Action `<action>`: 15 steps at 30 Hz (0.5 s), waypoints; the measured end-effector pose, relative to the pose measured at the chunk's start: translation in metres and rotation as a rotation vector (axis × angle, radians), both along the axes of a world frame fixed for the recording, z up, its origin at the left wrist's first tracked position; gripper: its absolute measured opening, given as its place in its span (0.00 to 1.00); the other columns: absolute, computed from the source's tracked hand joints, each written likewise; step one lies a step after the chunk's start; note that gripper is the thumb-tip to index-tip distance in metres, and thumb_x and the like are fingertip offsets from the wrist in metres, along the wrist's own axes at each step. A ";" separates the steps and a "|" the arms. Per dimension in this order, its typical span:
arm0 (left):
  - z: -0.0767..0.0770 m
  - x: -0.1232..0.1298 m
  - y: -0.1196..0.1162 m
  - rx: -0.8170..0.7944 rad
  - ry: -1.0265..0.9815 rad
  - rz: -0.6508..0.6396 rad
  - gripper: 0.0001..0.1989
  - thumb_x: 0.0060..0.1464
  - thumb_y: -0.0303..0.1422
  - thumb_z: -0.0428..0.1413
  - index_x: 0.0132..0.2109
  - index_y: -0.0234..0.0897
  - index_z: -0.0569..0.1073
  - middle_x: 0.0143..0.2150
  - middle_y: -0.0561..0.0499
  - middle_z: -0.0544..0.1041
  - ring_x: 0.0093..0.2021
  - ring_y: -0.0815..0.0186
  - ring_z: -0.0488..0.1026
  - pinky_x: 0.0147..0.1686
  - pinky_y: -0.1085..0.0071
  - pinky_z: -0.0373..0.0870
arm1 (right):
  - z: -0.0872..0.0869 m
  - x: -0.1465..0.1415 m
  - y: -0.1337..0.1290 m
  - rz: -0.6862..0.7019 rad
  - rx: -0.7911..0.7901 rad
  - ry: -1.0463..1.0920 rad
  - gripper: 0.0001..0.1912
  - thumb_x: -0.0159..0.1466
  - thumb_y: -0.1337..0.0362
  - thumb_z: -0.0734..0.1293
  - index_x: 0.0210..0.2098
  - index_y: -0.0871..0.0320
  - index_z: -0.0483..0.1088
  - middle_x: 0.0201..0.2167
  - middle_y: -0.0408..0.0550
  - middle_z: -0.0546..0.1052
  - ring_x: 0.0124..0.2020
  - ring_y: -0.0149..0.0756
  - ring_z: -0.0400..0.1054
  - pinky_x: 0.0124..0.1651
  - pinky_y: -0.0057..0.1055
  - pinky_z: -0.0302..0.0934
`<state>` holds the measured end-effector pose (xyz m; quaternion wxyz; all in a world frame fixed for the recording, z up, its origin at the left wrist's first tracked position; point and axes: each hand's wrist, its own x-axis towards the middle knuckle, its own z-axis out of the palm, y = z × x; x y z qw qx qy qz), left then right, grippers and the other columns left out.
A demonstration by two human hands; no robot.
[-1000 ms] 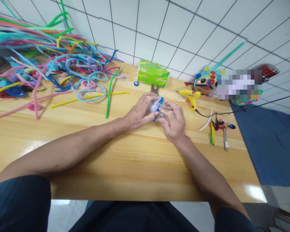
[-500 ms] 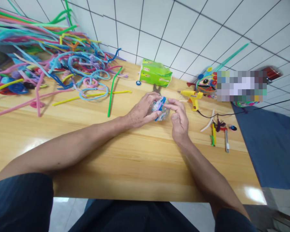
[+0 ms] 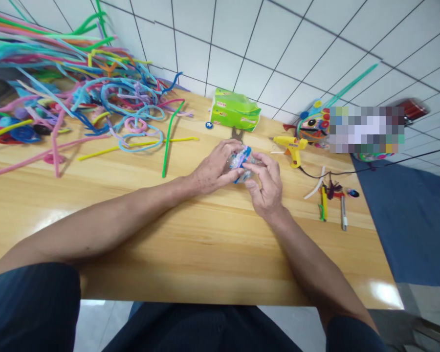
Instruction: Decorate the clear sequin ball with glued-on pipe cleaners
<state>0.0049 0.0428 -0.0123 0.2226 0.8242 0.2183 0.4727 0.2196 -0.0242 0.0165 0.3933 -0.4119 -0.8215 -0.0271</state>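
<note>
A small clear plastic piece with blue and purple strips [image 3: 244, 157] is held above the wooden table [image 3: 190, 234]. My left hand [image 3: 218, 166] grips it from the left, thumb across the front and fingers behind. On its right side, my right hand [image 3: 267, 183] touches it with bent fingertips, the thumb near its lower edge. The fingers hide part of the piece. Just behind my left hand lie dark pliers [image 3: 237, 133], partly covered.
Colourful pipe cleaners [image 3: 132, 98] are heaped at the left, with a green one [image 3: 167, 142] nearer the hands. Behind stands a green tissue pack [image 3: 235, 111]. A yellow glue gun [image 3: 292, 146], its black cord and a cutter [image 3: 343, 213] lie at the right.
My right hand has moved slightly left and closer to the piece, its thumb now near the lower edge. My left hand keeps its grip.
</note>
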 end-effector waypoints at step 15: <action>-0.001 0.001 -0.001 0.037 -0.021 0.012 0.25 0.72 0.46 0.56 0.68 0.39 0.64 0.66 0.35 0.71 0.70 0.50 0.69 0.70 0.46 0.70 | -0.005 -0.001 0.001 0.049 0.096 0.037 0.20 0.78 0.53 0.62 0.62 0.53 0.75 0.63 0.61 0.76 0.63 0.53 0.73 0.62 0.56 0.72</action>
